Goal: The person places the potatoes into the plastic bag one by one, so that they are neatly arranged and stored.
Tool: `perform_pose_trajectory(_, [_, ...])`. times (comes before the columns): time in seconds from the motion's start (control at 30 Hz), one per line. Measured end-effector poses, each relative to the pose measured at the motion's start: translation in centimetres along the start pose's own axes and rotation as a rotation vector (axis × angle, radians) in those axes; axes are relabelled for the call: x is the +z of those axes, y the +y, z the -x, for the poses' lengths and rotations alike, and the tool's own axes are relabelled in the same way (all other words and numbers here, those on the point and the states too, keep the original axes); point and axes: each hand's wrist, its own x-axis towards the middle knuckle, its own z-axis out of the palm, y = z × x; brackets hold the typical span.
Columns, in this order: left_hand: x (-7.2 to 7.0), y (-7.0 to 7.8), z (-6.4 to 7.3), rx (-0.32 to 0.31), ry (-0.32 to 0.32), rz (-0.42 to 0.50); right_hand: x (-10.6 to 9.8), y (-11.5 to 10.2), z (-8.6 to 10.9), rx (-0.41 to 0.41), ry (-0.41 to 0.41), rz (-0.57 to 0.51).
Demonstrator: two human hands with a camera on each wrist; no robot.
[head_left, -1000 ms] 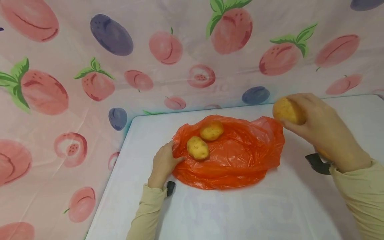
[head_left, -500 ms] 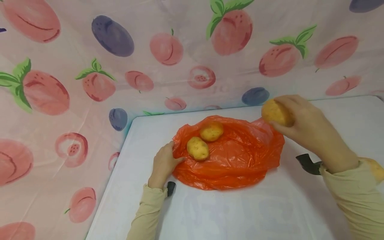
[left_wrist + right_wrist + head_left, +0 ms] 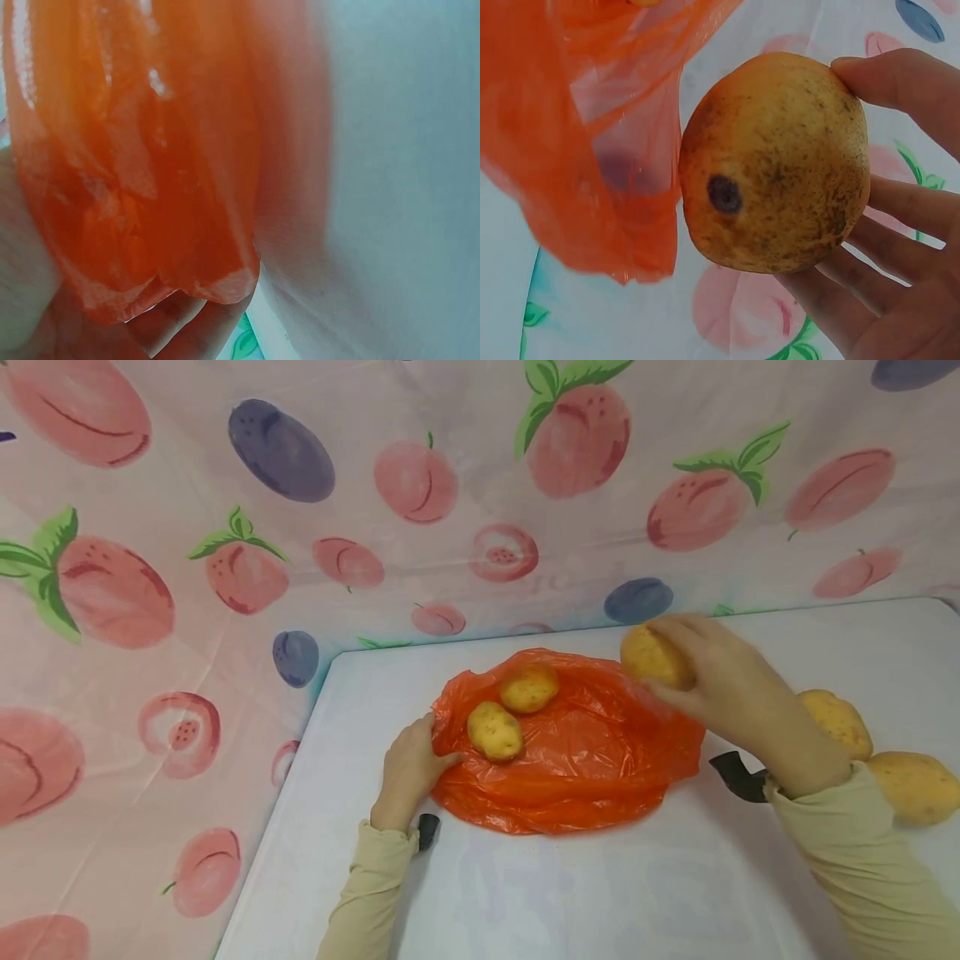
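An orange-red plastic bag (image 3: 577,756) lies spread on the white table, its mouth gaping. At its left edge my left hand (image 3: 408,768) holds the rim, thumb on the inner side; in the left wrist view the plastic (image 3: 150,187) covers part of the fingers. Two potatoes sit inside the bag's left part, one nearer (image 3: 495,732) and one behind it (image 3: 529,687). Above the bag's back right rim, my right hand (image 3: 731,693) grips a third potato (image 3: 654,657) between thumb and fingers. A dark spot marks this potato (image 3: 776,165) in the right wrist view.
Two more potatoes rest on the table right of the bag, one farther back (image 3: 836,722) and one (image 3: 917,787) beside the right sleeve. A fruit-patterned cloth (image 3: 465,468) hangs behind and left of the table (image 3: 585,893). Black pieces (image 3: 738,777) stick out at both wrists.
My right hand has carried its potato leftward and slightly down, over the bag's right part. The two potatoes on the right have come into sight. My left hand stays at the rim.
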Motion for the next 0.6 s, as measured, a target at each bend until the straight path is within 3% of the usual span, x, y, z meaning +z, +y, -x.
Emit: perform_pose_trajectory(0.6, [0.1,-0.1,-0.1,-0.008,-0.003,-0.003,2.7,-1.3,-0.3,-0.021,-0.128,-0.03])
